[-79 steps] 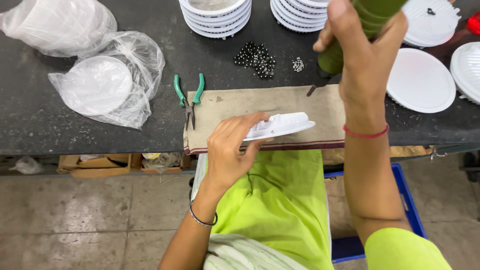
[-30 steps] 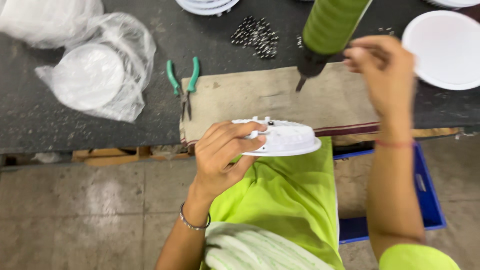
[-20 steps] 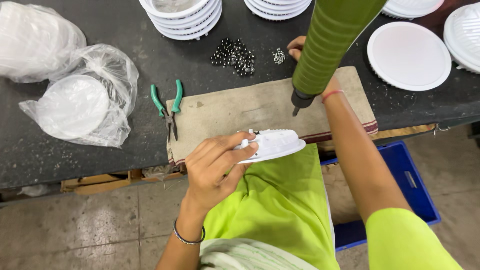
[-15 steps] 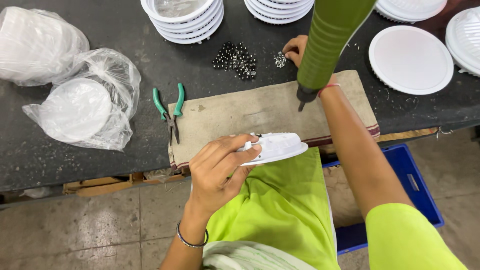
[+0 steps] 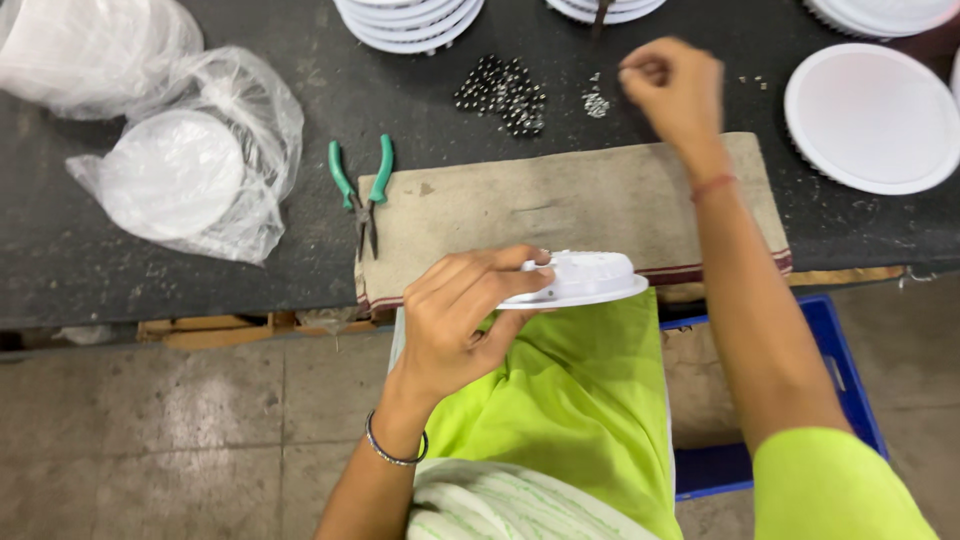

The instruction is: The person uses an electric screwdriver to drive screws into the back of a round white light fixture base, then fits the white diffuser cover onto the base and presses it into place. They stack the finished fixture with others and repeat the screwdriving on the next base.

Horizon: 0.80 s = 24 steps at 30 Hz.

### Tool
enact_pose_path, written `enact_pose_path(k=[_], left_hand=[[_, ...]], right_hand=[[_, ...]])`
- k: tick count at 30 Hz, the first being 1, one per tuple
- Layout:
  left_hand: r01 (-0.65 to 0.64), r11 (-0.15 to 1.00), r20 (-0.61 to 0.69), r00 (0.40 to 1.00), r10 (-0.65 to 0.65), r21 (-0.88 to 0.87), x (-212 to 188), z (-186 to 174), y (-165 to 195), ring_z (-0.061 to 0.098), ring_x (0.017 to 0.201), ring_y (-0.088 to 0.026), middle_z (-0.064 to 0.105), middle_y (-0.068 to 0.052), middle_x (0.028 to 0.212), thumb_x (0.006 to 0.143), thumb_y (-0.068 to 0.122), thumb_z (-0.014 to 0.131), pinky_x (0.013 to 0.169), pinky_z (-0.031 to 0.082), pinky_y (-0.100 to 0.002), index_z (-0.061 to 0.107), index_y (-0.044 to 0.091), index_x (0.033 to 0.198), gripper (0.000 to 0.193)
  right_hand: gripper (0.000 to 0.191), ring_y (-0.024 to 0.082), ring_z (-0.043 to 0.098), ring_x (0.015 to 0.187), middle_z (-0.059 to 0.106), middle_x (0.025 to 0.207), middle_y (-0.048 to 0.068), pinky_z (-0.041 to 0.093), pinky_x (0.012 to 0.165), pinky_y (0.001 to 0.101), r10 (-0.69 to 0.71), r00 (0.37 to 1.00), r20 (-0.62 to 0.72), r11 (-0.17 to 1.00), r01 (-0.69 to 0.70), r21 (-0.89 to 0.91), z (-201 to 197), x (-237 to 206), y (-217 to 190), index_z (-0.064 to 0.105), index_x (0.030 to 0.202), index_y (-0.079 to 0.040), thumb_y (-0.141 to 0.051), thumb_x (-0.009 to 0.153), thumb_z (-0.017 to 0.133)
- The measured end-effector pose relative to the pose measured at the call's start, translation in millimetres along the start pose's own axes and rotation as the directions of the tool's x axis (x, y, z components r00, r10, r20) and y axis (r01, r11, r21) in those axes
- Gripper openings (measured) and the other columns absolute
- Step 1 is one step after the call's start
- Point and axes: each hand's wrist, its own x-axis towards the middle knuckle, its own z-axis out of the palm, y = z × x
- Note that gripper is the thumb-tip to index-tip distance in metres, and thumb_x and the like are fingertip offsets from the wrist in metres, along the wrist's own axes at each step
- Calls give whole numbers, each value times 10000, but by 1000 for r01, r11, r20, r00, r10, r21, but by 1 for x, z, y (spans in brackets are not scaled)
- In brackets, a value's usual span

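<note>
Left hand (image 5: 470, 320) clamped on a white round plastic part (image 5: 585, 280), thumb and fingers wrapped over its left edge, part held flat just past the near table edge, above the lap in a lime green garment (image 5: 570, 400). Right hand (image 5: 675, 90) out over the dark table (image 5: 60, 260), fingertips pinched together near a small scatter of tiny screws (image 5: 597, 102); too blurred to tell whether anything sits in the pinch. Pile of dark round beads (image 5: 500, 95) just left of the screws. Beige cloth mat (image 5: 560, 205) lying between the hands, at the table's near edge. Green-handled pliers (image 5: 362, 190) resting at the mat's left end, jaws pointing toward the near edge. Clear bags with white discs (image 5: 180, 180) far left. Stack of white rings (image 5: 410, 15) at top, single white round plate (image 5: 870, 115) at right. Blue crate (image 5: 780, 400) on the floor under the right arm.
</note>
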Motion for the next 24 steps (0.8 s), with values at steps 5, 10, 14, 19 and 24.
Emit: enact_pose_path(k=[5, 10, 14, 19, 24], left_hand=[[29, 999, -20, 999, -29, -29, -5, 2, -4, 734, 1045, -244, 736, -50, 1210, 797, -5, 780, 920, 573, -352, 658, 84, 1201, 431], [64, 998, 40, 997, -63, -22, -9, 4, -4, 712, 929, -235, 755, -24, 1191, 798, 6, 801, 863, 563, -358, 623, 82, 1255, 497], [63, 998, 23, 998, -63, -16, -10, 5, -3, 721, 956, -248, 744, -36, 1195, 782, 5, 797, 872, 563, -364, 621, 90, 1270, 525], [69, 998, 22, 997, -69, -9, -11, 4, -1, 722, 972, -263, 735, -49, 1167, 765, 5, 795, 879, 558, -376, 623, 100, 1285, 556], [75, 997, 33, 997, -74, -18, -10, 3, 0, 720, 944, -264, 741, -51, 1150, 764, 12, 805, 847, 549, -376, 630, 93, 1257, 530]], right_hand=[[103, 119, 723, 897, 738, 1011, 81, 625, 844, 254, 91, 994, 54, 789, -105, 605, -41, -75, -101, 675, 1109, 5, 39, 1014, 654], [254, 138, 666, 976, 697, 1014, 54, 543, 892, 264, -244, 878, 411, 928, 88, 362, -61, -125, -183, 762, 1060, -50, 51, 827, 770], [297, 121, 666, 942, 662, 1040, 35, 561, 780, 249, -248, 819, 517, 954, 114, 277, -54, -118, -204, 794, 1031, -121, 29, 775, 808], [323, 129, 662, 896, 658, 1009, 23, 553, 727, 259, -214, 805, 553, 973, 127, 193, -54, -115, -216, 803, 1027, -157, -7, 741, 818], [290, 160, 659, 904, 682, 998, 17, 541, 747, 295, -334, 777, 533, 937, 335, 99, -57, -116, -221, 804, 1019, -180, -63, 753, 822]])
